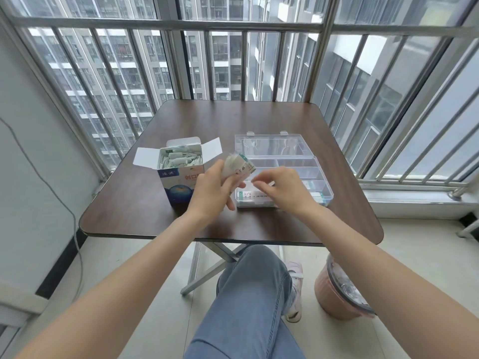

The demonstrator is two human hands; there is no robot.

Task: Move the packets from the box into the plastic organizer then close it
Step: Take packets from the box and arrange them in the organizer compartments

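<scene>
While the dark table (259, 120) bears the open clear plastic organizer (305, 164) beside the open box (178, 177), the left hand (215, 190) grips a stack of packets (239, 165) above the organizer's near-left corner; the right hand (282, 189), fingers loosely curled, hovers just beside them.

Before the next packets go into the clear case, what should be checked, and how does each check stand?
1. Case lid open: ok, laid back flat.
2. Left hand holds a stack of packets: ok.
3. Right hand free to take one: ok, fingers loosely curled and holding nothing, over the case.
4. Space left in the case: ok, back compartments look bare.
5. Box open, with packets left: ok.
6. Number of packets left: cannot tell.
</scene>
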